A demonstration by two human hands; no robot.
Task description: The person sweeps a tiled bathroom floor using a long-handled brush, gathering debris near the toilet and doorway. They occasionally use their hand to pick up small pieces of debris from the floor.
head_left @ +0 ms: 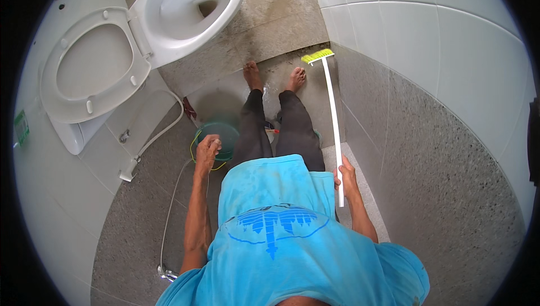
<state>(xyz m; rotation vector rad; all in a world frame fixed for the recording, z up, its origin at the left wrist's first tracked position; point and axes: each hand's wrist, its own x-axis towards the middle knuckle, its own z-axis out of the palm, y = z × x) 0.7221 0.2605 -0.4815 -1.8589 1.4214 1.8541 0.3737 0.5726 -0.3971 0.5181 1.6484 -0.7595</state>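
Head view, right of centre: the right hand (348, 178), the nearer one, has fingers clamped on the broom (334, 120), whose long axis runs up-frame, leaning left, to its bristles (318, 56). The left hand (209, 147) curls by the bucket (227, 140); gripping, I cannot tell.

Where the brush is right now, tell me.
In the head view, the brush is right of centre, its white handle in the right hand and its yellow bristles just beyond the right foot.
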